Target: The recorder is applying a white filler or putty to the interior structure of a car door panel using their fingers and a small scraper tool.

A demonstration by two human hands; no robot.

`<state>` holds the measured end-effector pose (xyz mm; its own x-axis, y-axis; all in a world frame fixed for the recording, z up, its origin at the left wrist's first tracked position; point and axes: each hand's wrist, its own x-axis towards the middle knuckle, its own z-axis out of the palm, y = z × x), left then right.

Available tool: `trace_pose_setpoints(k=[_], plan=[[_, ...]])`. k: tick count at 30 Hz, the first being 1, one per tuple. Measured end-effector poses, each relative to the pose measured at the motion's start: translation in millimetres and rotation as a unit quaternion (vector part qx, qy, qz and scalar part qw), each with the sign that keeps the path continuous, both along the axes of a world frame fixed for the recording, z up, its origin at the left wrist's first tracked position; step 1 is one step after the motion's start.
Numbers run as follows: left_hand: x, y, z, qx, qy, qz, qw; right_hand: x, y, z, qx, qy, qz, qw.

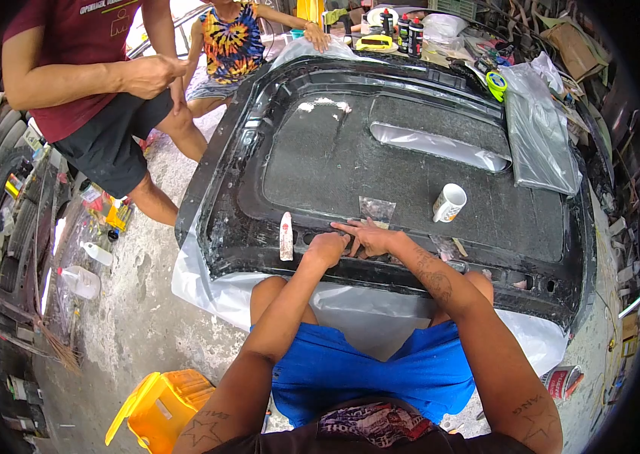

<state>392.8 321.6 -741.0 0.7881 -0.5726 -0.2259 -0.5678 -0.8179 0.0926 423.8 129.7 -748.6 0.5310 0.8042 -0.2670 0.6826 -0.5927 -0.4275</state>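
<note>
In front of me lies a black vehicle hood panel [320, 164], with a textured inner area and a long slot. My left hand [328, 249] is curled at the panel's near rail; whether its fingers hold anything is hidden. Just right of it, my right hand [370, 235] rests with fingers spread on the same rail. Close to the left hand is a white tapered tube [286, 237] with red marking. A small clear plastic sheet [377, 210] lies beyond my right hand. Farther right, a white mug [449, 203] stands on the panel.
Plastic sheeting [212, 295] hangs under the panel's near edge. A folded plastic sheet [541, 133] covers the right side. Two people stand or sit at the far left, one with a hand [317, 37] on the corner. A yellow container [166, 408] sits on the floor; black bottles [409, 37] are behind.
</note>
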Motion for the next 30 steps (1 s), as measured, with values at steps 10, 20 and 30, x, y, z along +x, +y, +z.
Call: trace_pose_setpoints(k=[10,20,30], plan=[[1.3,0.2,-2.3,-0.009,-0.008,-0.001,1.000,2.8,0.2,-4.5,-0.013,-0.010,0.001,1.000],[2.5,1.0,-4.6,-0.007,-0.013,-0.011,1.000,5.1,-2.1,-9.4,-0.004,-0.002,-0.005,1.000],[1.5,1.8,-2.8,-0.001,-0.010,-0.011,1.000,3.6,-0.4,-5.6,-0.003,-0.006,0.000,1.000]])
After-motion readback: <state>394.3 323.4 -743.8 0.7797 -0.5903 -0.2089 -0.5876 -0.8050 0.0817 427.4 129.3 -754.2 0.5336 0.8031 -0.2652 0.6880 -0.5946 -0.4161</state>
